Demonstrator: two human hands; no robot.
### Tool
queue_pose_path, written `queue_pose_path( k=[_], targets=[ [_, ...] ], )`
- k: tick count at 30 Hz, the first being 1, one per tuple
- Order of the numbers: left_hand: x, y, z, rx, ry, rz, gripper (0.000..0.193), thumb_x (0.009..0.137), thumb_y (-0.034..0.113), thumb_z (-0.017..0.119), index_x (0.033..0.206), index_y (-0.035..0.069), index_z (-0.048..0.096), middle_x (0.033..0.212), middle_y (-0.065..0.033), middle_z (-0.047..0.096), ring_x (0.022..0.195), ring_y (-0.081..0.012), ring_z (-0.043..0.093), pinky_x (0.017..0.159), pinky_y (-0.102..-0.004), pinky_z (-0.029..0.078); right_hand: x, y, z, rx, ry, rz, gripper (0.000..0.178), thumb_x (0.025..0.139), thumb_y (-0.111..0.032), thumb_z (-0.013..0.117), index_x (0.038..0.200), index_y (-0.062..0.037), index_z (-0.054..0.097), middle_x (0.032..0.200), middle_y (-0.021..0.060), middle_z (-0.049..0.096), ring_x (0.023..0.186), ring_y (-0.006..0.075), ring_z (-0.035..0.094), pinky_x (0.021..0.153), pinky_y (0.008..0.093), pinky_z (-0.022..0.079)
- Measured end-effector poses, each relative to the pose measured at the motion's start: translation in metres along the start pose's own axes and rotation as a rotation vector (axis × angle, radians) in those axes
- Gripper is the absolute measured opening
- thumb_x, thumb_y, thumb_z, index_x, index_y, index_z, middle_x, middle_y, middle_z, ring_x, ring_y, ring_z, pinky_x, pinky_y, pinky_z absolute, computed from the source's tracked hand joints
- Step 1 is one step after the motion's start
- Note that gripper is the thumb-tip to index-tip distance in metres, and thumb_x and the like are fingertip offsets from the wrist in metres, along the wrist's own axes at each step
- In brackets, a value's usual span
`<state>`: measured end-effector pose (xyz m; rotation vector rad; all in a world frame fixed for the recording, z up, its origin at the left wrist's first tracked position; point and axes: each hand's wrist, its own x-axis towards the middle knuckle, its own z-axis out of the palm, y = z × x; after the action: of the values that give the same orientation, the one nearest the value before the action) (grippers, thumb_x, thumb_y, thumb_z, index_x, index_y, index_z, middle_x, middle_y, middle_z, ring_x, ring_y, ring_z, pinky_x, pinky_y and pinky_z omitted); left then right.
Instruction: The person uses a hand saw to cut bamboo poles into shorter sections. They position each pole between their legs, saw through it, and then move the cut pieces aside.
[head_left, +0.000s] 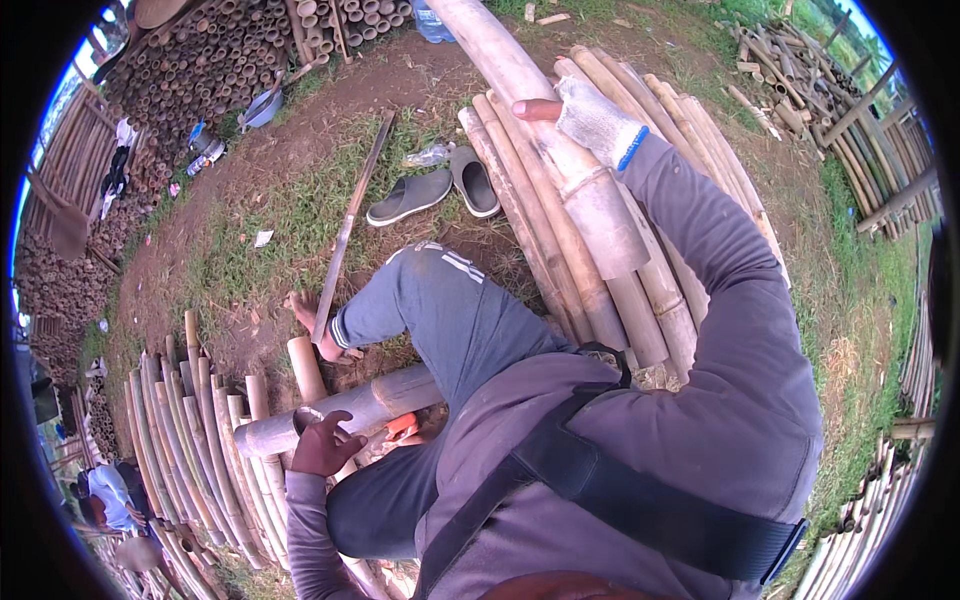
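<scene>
My right hand (pixel 590 118) wears a white knitted glove with a blue cuff. It grips a thick pale bamboo pole (pixel 510 70) that slants over a stack of bamboo poles (pixel 660 300), thumb laid across the near side. Lower left, my bare left hand (pixel 325 445) curls its fingers at a small round-ended piece (pixel 305 416), too obscured to name. This hand is beside a greyish bamboo log (pixel 385 397) that lies crosswise by my legs. An orange-red object (pixel 402 427), partly hidden, sits just under that log.
A long thin strip (pixel 352 222) stands slanted by my bare foot. Grey clogs (pixel 410 196) and a plastic bottle (pixel 430 155) lie ahead. Cut bamboo poles (pixel 215 450) are rowed at left; stacked bamboo (pixel 220 70) rises behind. Another person (pixel 110 497) is at far lower left.
</scene>
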<state>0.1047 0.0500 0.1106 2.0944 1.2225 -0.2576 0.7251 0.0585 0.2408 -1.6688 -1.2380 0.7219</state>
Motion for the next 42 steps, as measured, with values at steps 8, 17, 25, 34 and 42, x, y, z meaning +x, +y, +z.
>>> queue_pose_path(
  k=[8,17,25,34,42],
  targets=[
    [-0.009,-0.033,0.012,0.078,0.131,-0.136,0.051,0.084,0.039,0.088,0.122,0.009,0.071,0.099,-0.017,0.076,0.092,-0.0321,0.076,0.083,-0.0425,0.058,-0.144,0.111,-0.234,-1.024,0.454,0.46,0.091,0.081,-0.038,0.088,0.15,0.007,0.05,0.137,0.0321,0.064,0.129,0.0433,0.064,0.111,0.0466,0.05],
    [-0.015,-0.04,0.01,0.12,0.205,-0.138,0.052,0.082,0.04,0.088,0.119,0.008,0.071,0.101,-0.0176,0.078,0.095,-0.0337,0.076,0.085,-0.0444,0.059,-0.265,0.222,-0.267,-1.101,0.43,0.795,0.074,0.088,-0.036,0.082,0.149,-0.0038,0.056,0.136,0.0269,0.067,0.128,0.0415,0.065,0.11,0.0459,0.052],
    [-0.026,-0.029,0.006,-0.035,0.268,-0.266,0.052,0.084,0.033,0.087,0.123,0.003,0.069,0.105,-0.0208,0.077,0.1,-0.0326,0.076,0.087,-0.0446,0.059,-0.221,0.254,-0.265,-1.024,0.325,0.865,0.048,0.092,-0.026,0.071,0.134,-0.0027,0.068,0.128,0.028,0.071,0.126,0.041,0.066,0.108,0.0483,0.052],
    [-0.115,-0.122,0.103,-0.378,1.121,-0.686,0.05,0.095,0.044,0.074,0.122,0.002,0.072,0.099,-0.0192,0.079,0.09,-0.0316,0.077,0.082,-0.0411,0.059,-0.102,0.183,-0.176,-1.265,0.52,0.461,0.066,0.107,-0.051,0.055,0.138,0.0066,0.063,0.123,0.0276,0.072,0.108,0.0372,0.073,0.095,0.0479,0.058],
    [-0.094,-0.152,0.361,-0.612,1.091,-1.104,0.044,0.089,0.039,0.079,0.127,0.021,0.07,0.131,-0.0188,0.069,0.117,-0.0394,0.068,0.101,-0.0493,0.053,0.017,0.103,0.091,-0.845,-0.147,-0.379,0.044,0.111,-0.031,0.057,0.138,0.0038,0.062,0.138,0.0227,0.064,0.126,0.0386,0.061,0.108,0.0471,0.049]
  ],
)
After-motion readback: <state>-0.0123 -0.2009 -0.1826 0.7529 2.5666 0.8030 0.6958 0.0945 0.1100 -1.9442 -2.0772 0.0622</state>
